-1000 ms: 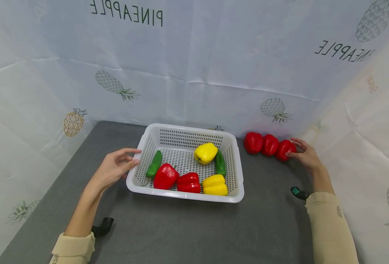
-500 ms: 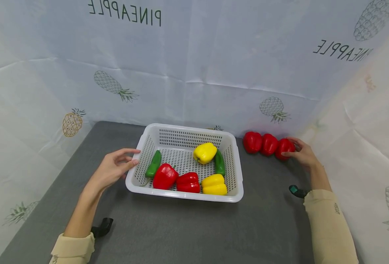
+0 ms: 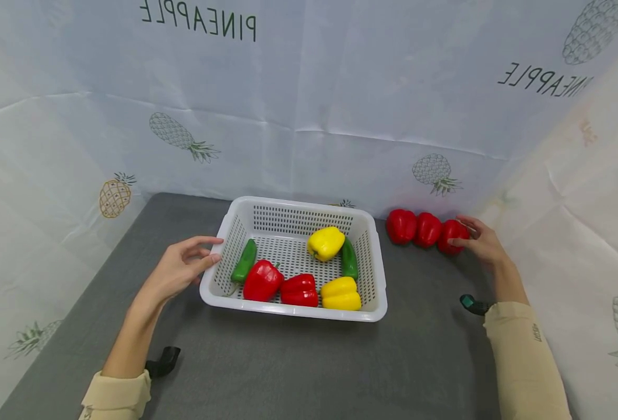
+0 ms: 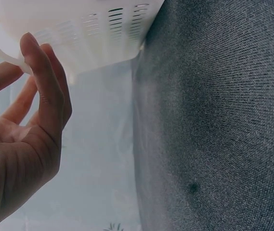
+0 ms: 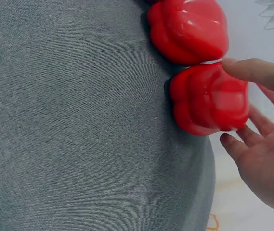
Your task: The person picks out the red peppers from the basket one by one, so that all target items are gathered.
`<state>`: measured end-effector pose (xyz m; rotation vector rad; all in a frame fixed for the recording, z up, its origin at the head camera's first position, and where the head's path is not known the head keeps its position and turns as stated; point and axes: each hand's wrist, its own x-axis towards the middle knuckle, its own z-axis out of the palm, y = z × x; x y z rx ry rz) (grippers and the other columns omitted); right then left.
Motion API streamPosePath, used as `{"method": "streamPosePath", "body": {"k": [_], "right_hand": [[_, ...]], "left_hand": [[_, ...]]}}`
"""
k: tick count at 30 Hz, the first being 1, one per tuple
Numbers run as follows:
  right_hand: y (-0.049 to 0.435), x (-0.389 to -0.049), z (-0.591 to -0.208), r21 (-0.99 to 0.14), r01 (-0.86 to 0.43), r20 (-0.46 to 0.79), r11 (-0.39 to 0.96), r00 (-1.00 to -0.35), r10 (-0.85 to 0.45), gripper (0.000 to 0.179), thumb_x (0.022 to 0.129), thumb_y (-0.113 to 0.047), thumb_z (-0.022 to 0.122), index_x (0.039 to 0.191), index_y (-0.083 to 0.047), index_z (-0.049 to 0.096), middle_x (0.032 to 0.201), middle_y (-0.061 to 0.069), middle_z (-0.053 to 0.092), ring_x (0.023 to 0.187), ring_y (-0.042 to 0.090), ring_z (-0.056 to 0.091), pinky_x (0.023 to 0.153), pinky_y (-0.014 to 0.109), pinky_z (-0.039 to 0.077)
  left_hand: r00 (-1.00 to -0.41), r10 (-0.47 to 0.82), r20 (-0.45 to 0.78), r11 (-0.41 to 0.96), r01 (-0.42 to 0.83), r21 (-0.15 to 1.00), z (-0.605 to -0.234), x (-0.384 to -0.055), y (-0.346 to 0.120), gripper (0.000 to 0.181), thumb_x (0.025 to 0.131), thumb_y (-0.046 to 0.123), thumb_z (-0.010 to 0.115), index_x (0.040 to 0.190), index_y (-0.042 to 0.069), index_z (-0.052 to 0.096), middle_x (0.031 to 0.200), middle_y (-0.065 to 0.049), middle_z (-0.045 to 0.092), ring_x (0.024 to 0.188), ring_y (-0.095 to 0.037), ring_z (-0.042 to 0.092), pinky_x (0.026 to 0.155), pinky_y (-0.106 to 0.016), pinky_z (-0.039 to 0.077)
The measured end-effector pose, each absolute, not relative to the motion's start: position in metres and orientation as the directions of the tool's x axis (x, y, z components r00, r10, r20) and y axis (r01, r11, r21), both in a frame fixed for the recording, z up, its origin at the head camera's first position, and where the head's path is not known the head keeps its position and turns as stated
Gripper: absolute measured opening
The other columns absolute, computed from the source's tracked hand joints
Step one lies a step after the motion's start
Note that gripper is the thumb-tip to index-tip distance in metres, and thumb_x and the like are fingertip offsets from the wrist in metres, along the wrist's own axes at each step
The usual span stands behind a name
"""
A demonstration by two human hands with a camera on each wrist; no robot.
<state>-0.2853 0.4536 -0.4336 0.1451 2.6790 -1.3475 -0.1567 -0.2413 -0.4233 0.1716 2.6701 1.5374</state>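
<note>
My left hand [image 3: 180,265] pinches the left rim of a white plastic basket [image 3: 293,311], with the fingers bent at the wall's outside in the left wrist view. Far to the right, my right hand [image 3: 487,245] holds the end red bell pepper [image 5: 211,98] of a row, thumb on one side and fingers on the other. This pepper rests on the dark grey tabletop, up against the middle red bell pepper [image 3: 428,230]. The third red bell pepper [image 3: 401,227] sits closest to the basket.
Inside the basket lie red bell peppers [image 3: 263,281], yellow bell peppers [image 3: 326,243] and green peppers [image 3: 244,261]. A pineapple-printed white sheet [image 3: 298,87] hangs behind and along both sides of the grey table [image 3: 288,367].
My right hand has shifted slightly left, its thumb and fingers now closer around the end red bell pepper. My left hand and the basket have kept their places.
</note>
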Motion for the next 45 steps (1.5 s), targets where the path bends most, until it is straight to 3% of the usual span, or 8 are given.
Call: {"method": "streamPosePath", "body": {"k": [18,19,22,26,35,41,43,45], "right_hand": [[0.428,-0.286,-0.404,-0.778,0.025,-0.023,0.628,-1.000,0.011,0.084,0.105,-0.026,0.072,0.172,-0.008,0.025,0.182,0.021,0.017,0.166,0.051,0.018,0.130,0.069,0.025],[0.426,-0.286,-0.402,-0.777,0.015,-0.014,0.630,-1.000,0.006,0.084,0.104,-0.026,0.072,0.172,-0.008,0.026,0.182,0.020,0.018,0.166,0.051,0.019,0.131,0.066,0.026],[0.418,-0.286,-0.395,-0.772,-0.031,0.017,0.635,-0.999,-0.027,0.082,0.104,-0.026,0.073,0.171,-0.010,0.029,0.180,0.020,0.024,0.164,0.049,0.026,0.129,0.036,0.040],[0.405,-0.285,-0.384,-0.768,-0.114,0.064,0.631,-0.993,-0.101,0.078,0.104,-0.025,0.074,0.169,-0.012,0.035,0.178,0.019,0.032,0.161,0.046,0.034,0.102,0.004,0.047],[0.370,-0.282,-0.360,-0.761,-0.235,0.131,0.605,-0.969,-0.211,0.075,0.100,-0.016,0.079,0.165,-0.008,0.041,0.170,0.018,0.042,0.159,0.036,0.041,0.110,0.011,0.049],[0.336,-0.278,-0.346,-0.747,-0.348,0.207,0.566,-0.931,-0.300,0.070,0.096,-0.006,0.081,0.159,-0.008,0.050,0.165,0.019,0.049,0.146,0.007,0.053,0.111,0.013,0.049],[0.325,-0.276,-0.341,-0.738,-0.365,0.208,0.567,-0.923,-0.324,0.068,0.096,-0.007,0.081,0.158,-0.011,0.053,0.165,0.017,0.051,0.145,0.007,0.055,0.113,0.015,0.050],[0.312,-0.274,-0.336,-0.731,-0.365,0.187,0.577,-0.920,-0.344,0.068,0.097,-0.010,0.082,0.158,-0.015,0.053,0.165,0.015,0.052,0.148,0.017,0.055,0.116,0.020,0.049]], "left_hand": [[-0.993,0.120,0.009,0.495,0.067,0.866,-0.424,-0.157,-0.240,0.051,0.104,0.022,0.075,0.150,0.005,0.060,0.120,-0.028,0.073,0.102,-0.033,0.075,0.067,-0.031,0.064],[-0.993,0.119,0.008,0.494,0.066,0.867,-0.424,-0.157,-0.240,0.051,0.104,0.022,0.075,0.150,0.005,0.060,0.120,-0.028,0.073,0.102,-0.033,0.075,0.067,-0.031,0.064],[-0.993,0.118,0.004,0.492,0.062,0.868,-0.424,-0.157,-0.240,0.051,0.104,0.022,0.075,0.150,0.005,0.060,0.120,-0.028,0.073,0.102,-0.033,0.076,0.067,-0.032,0.064],[-0.993,0.117,0.000,0.492,0.058,0.869,-0.424,-0.157,-0.240,0.051,0.104,0.022,0.075,0.150,0.005,0.060,0.120,-0.027,0.073,0.102,-0.033,0.076,0.067,-0.032,0.064],[-0.993,0.121,0.001,0.488,0.060,0.871,-0.424,-0.157,-0.241,0.050,0.104,0.021,0.075,0.150,0.005,0.060,0.120,-0.027,0.073,0.100,-0.031,0.075,0.066,-0.032,0.064],[-0.992,0.125,0.000,0.489,0.062,0.870,-0.424,-0.157,-0.242,0.050,0.104,0.022,0.074,0.150,0.005,0.060,0.119,-0.027,0.074,0.098,-0.028,0.075,0.066,-0.032,0.064],[-0.992,0.124,0.000,0.489,0.061,0.870,-0.424,-0.157,-0.242,0.050,0.104,0.022,0.074,0.150,0.005,0.060,0.119,-0.027,0.074,0.098,-0.028,0.075,0.066,-0.032,0.064],[-0.992,0.123,0.000,0.487,0.060,0.871,-0.424,-0.157,-0.242,0.050,0.104,0.022,0.075,0.150,0.005,0.060,0.120,-0.027,0.074,0.099,-0.029,0.075,0.066,-0.032,0.064]]}}
